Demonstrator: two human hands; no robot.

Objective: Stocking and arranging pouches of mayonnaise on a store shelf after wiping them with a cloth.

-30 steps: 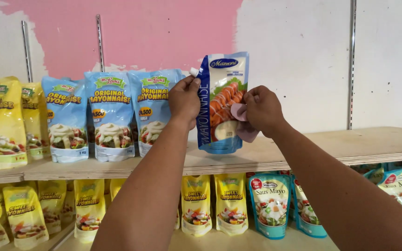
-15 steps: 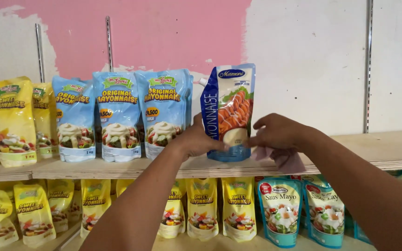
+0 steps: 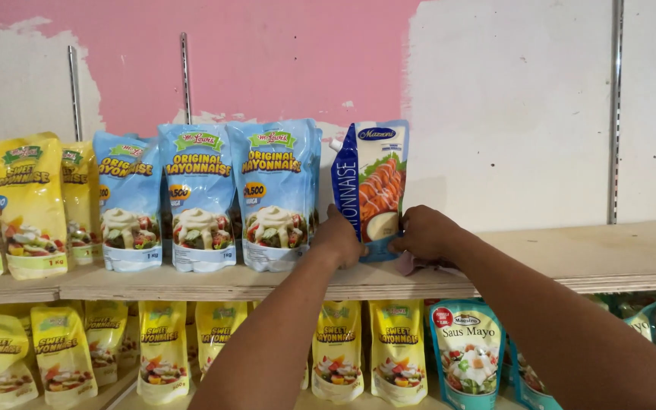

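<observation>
Blue-and-white pouch (image 3: 370, 186) — upright, hands (image 3: 341, 239) gripping base

so the dark blue mayonnaise pouch (image 3: 370, 186) sits just right of centre in the frame, standing upright on the wooden shelf. it's a stand-up bag with a white spout cap poking out at its top left corner, a dark blue band down its left side, and a food photo of orange shrimp-like pieces with a white dip bowl low on the front.
</observation>
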